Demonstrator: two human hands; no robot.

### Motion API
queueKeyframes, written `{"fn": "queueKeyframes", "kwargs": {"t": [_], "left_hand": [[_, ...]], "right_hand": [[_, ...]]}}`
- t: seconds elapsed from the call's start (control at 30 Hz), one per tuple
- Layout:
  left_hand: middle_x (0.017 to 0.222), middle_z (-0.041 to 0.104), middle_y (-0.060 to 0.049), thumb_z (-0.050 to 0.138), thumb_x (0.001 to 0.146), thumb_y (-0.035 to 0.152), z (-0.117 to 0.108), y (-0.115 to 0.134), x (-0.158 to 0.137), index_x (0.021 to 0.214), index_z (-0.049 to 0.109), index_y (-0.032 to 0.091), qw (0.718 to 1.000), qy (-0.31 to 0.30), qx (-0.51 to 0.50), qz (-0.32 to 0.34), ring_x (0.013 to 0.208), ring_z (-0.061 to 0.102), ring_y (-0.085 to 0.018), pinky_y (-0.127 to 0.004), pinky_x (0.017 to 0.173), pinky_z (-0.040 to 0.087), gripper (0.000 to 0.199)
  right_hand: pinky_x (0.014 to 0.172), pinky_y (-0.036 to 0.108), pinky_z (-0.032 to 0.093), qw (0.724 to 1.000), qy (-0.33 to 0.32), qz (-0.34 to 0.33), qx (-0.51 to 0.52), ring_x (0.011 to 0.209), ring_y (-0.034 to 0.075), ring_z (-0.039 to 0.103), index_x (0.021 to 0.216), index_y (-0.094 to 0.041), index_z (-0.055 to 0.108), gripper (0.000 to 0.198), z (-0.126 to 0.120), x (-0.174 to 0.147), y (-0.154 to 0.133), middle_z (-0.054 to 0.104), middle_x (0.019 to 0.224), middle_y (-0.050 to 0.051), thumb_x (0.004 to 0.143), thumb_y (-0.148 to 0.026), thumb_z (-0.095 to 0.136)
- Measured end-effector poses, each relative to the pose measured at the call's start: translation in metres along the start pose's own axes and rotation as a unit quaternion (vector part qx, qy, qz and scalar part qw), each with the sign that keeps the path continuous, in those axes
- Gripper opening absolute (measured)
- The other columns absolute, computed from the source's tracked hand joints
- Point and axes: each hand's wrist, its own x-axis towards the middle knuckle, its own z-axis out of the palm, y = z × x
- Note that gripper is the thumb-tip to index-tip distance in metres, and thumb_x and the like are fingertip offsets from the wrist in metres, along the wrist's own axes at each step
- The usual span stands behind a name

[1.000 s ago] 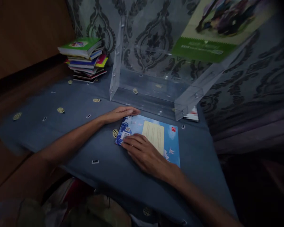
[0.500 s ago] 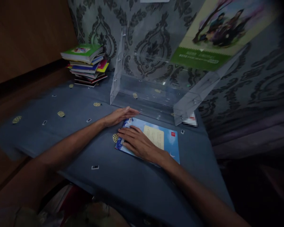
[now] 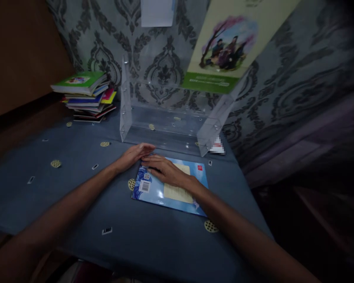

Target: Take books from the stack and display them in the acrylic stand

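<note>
A blue book (image 3: 156, 198) with a cream panel, a barcode and a wave pattern lies flat on the table. My right hand (image 3: 163, 169) rests palm down across its upper left part, fingers stretched toward the far left corner. Beside that corner is my left hand (image 3: 138, 151), held on edge with its fingers extended and pointing right. The two hands' fingertips are close together; whether they touch I cannot tell. Neither hand grasps anything.
Behind the hands stands a clear acrylic rack (image 3: 125, 106), with a cream and green book (image 3: 209, 84) on its upper right. A stack of books (image 3: 85, 96) sits at the back left. A small white object (image 3: 217, 146), blurred out, lies by the rack's right foot. The blue-grey cloth (image 3: 76, 204) covers the table.
My right hand has slid across the book to its far left part, nearer my left hand, uncovering the barcode. The camera view has shifted to the right and slightly up.
</note>
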Motion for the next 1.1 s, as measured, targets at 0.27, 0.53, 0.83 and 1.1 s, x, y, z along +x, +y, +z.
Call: {"fn": "queueKeyframes", "kwargs": {"t": [0.27,0.53,0.83,1.1], "left_hand": [[0.138,0.063,-0.011,0.057,0.091,0.065,-0.002,0.002,-0.006,0.121,0.070,0.020,0.993,-0.020,0.114,-0.009,0.135,0.053,-0.030,-0.046,0.120,0.033,0.056],[0.144,0.059,-0.011,0.048,0.092,0.070,0.009,0.020,-0.010,0.120,0.071,0.019,0.956,-0.019,0.293,-0.019,0.135,0.051,-0.033,-0.048,0.118,0.035,0.063],[0.149,0.054,-0.012,0.038,0.100,0.055,0.021,0.015,-0.019,0.133,0.062,0.019,0.851,-0.104,0.512,0.056,0.141,0.047,-0.029,-0.048,0.118,0.036,0.055],[0.159,0.041,-0.009,0.035,0.104,0.048,0.024,0.003,-0.025,0.150,0.045,0.022,0.749,-0.148,0.638,0.101,0.149,0.035,-0.024,-0.046,0.121,0.034,0.053]], "right_hand": [[0.114,0.045,0.044,0.998,0.028,0.052,0.015,0.138,0.021,0.051,0.133,-0.022,0.062,0.034,-0.012,-0.029,0.012,0.060,0.144,0.010,0.102,-0.025,0.049],[0.108,0.049,0.049,0.984,0.081,0.156,-0.006,0.133,0.025,0.057,0.132,-0.018,0.063,0.036,-0.034,-0.078,0.021,0.061,0.142,0.014,0.101,-0.026,0.047],[0.107,0.047,0.051,0.968,0.178,0.174,-0.029,0.127,0.021,0.062,0.125,-0.021,0.067,0.036,-0.037,-0.122,0.037,0.067,0.135,0.012,0.098,-0.016,0.044],[0.105,0.049,0.052,0.953,0.217,0.211,-0.032,0.122,0.023,0.065,0.124,-0.020,0.068,0.034,-0.037,-0.139,0.033,0.070,0.130,0.013,0.098,-0.020,0.046]]}}
